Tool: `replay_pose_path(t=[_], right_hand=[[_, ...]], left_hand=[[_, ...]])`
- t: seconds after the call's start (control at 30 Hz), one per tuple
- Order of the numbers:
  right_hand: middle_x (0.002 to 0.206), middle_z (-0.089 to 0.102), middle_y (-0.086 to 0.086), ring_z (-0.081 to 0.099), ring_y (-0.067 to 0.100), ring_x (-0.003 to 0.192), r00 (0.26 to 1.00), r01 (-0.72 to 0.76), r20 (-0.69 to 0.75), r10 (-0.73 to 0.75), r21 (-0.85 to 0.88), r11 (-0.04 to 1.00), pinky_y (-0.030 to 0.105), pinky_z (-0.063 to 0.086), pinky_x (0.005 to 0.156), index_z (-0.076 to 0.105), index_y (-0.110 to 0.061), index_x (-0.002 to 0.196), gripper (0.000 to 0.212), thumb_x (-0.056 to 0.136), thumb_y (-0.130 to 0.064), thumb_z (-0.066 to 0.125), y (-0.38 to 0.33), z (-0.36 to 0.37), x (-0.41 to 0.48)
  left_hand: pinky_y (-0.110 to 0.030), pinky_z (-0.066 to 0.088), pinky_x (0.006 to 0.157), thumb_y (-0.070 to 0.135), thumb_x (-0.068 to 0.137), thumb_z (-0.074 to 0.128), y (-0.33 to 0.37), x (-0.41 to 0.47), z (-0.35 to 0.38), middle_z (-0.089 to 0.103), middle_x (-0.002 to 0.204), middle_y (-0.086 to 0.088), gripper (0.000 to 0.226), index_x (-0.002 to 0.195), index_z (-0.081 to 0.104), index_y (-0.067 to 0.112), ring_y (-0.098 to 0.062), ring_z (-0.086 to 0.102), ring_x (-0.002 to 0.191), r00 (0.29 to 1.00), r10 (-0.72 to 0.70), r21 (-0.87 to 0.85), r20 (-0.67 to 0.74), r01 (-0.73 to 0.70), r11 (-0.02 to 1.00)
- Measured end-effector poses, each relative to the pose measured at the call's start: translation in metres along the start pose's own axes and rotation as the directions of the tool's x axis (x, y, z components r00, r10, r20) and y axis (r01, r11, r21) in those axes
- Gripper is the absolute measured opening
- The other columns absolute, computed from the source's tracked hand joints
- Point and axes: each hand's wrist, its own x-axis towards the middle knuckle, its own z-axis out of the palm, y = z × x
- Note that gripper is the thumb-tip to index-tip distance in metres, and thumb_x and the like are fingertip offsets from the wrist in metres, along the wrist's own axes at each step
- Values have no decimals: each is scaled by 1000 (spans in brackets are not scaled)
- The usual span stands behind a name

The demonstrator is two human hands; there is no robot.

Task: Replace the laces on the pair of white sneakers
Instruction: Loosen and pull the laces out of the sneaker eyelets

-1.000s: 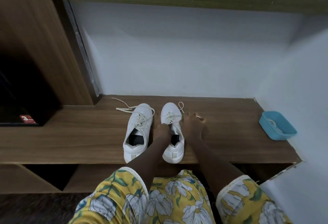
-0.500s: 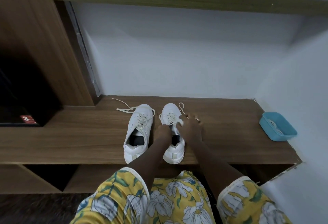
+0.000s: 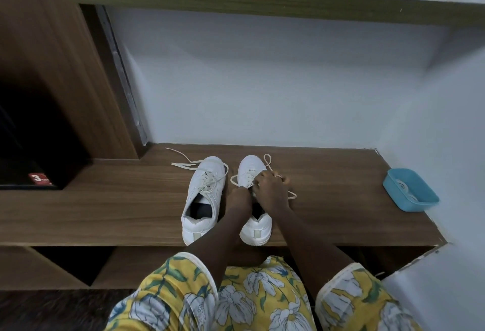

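looks early in the job. shows old laces in both shoes, neither one pulled all the way out. finds the left sneaker (image 3: pixel 204 191) untouched, with the left lace (image 3: pixel 183 165) loose and trailing past the toe onto the wooden surface (image 3: pixel 105 199). finds the right sneaker (image 3: pixel 250 170) being worked on, with the right lace (image 3: pixel 267 160) untied and looping out by the toe and off to the right side. leaves a lot to do: pull both old laces out, then thread new ones in, hole by hole, on each shoe. spots a blue tray (image 3: pixel 420 204) well off to the right on the same surface, with something white inside.

places both sneakers side by side in the middle of the surface, close together, heels near the front edge. points both toes away from the person, toward the back wall, and both heels toward the body. runs the long line of each shoe front to back, the right sneaker nearly straight, the left sneaker with its toe leaning a little to the right.

has the right hand (image 3: pixel 271 186) over the laced part of the right sneaker, fingers curled and pinching the right lace. has the left hand (image 3: pixel 240 195) curled at the left side of that same shoe, by the tongue; cannot tell from here whether holding lace, shoe, or nothing.
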Motion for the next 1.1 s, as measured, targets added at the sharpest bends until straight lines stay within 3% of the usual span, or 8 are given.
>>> replay_pose_path(t=[0.07,0.17,0.43,0.6,0.67,0.77,0.87,1.1], right_hand=[[87,68,-3,63,25,90,1000,-16,10,16,53,998,42,39,80,72,-17,75,5,79,-19,68,3,-1,1],[111,62,-3,52,22,110,993,-114,43,110,89,989,37,29,92,68,-18,98,22,93,-22,48,11,-2,3],[110,61,3,54,26,107,924,-379,-5,383,126,917,38,34,93,65,-14,101,22,92,-21,46,36,-12,11],[97,61,6,60,31,94,850,-524,81,521,244,816,49,46,86,58,-17,83,5,80,-22,57,47,3,11],[101,62,8,60,34,98,886,-453,196,420,176,874,46,47,81,59,-17,92,25,74,-34,60,50,17,8],[101,64,6,59,32,98,977,-194,97,189,50,980,43,44,83,66,-14,100,25,78,-26,63,26,1,6],[78,67,-1,65,24,74,995,98,-12,-99,-29,995,37,48,66,72,-20,70,14,57,-24,76,-2,-10,0],[51,58,-4,62,21,57,984,162,94,-150,-136,977,30,48,57,61,-18,41,26,34,-13,86,-17,-10,2]], left_hand=[[-31,46,81,1,94,38,0,0,0,60,117,-16,26,110,58,-3,-29,59,108,1000,-10,-10,-2,10,1000],[-32,46,83,0,94,38,0,-1,-1,60,119,-17,26,111,57,-3,-29,58,110,1000,-16,-14,3,16,1000],[-29,46,87,1,96,35,-1,-1,-1,56,124,-14,27,116,54,-1,-26,55,115,1000,-14,28,5,14,1000],[-29,44,90,1,98,33,-1,-3,-2,50,131,-16,38,134,38,-6,-26,51,120,1000,-15,-6,-7,15,1000],[-29,44,91,1,98,32,-2,-4,-2,49,132,-16,39,136,35,-6,-26,50,121,1000,-3,3,-20,4,1000],[-29,44,90,3,99,33,-2,-5,-2,51,130,-15,35,132,41,-5,-26,52,119,1000,11,36,-23,-11,999],[-29,45,88,5,98,36,-2,-5,-2,58,123,-14,28,118,55,1,-25,56,113,1000,22,31,-10,-22,999],[-30,45,91,6,97,41,-2,-4,-3,58,122,-14,26,116,57,1,-26,56,114,999,31,24,-10,-31,999]])
